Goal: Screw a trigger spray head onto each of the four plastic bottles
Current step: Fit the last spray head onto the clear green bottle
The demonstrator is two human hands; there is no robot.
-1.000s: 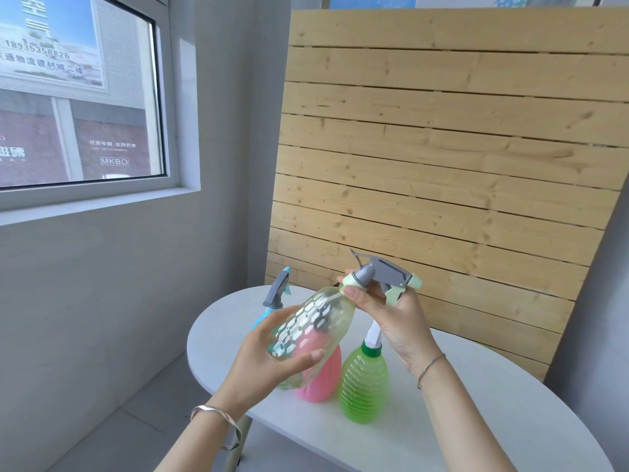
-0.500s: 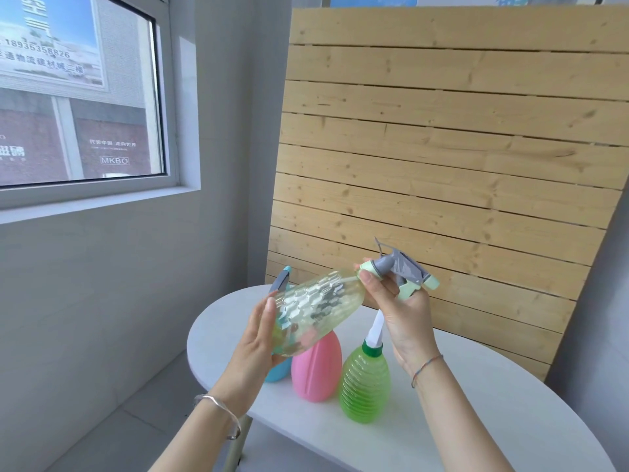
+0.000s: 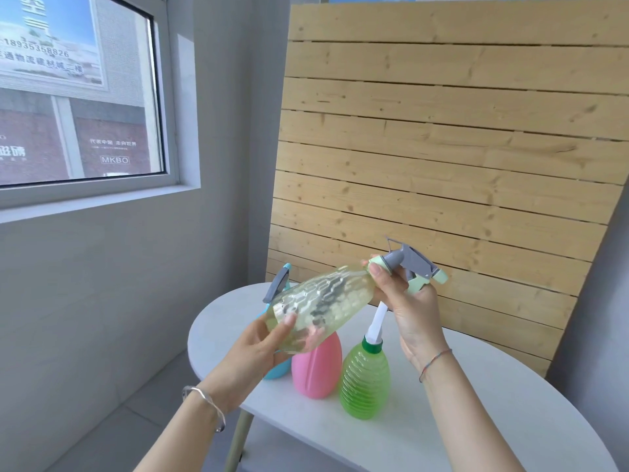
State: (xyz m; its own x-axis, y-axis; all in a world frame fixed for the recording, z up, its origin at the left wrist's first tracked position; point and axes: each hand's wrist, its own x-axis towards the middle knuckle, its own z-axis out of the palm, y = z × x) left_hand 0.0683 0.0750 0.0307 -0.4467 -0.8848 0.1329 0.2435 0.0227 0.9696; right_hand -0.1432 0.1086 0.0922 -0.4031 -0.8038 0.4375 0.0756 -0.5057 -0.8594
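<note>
A clear yellowish bottle (image 3: 320, 306) with a honeycomb pattern lies nearly level in the air above the table. My left hand (image 3: 262, 349) cups its base. My right hand (image 3: 405, 301) grips the grey and mint trigger spray head (image 3: 410, 265) at the bottle's neck, thumb on the collar. Below stand a pink bottle (image 3: 318, 367), its top hidden by the held bottle, and a ribbed green bottle (image 3: 366, 383) with a white stem at its neck. A blue bottle (image 3: 272, 371) with a grey trigger (image 3: 277, 287) stands behind my left hand, mostly hidden.
The bottles stand on a small white oval table (image 3: 442, 424) with a pale leg. A slatted wooden panel (image 3: 442, 148) leans against the wall behind it. A window (image 3: 78, 97) is at the left above a grey wall, and the floor lies below the table's left edge.
The held bottle has tipped from steeply slanted to almost level and risen a little. My right hand has turned on the spray head, and my left hand has shifted to the bottle's base.
</note>
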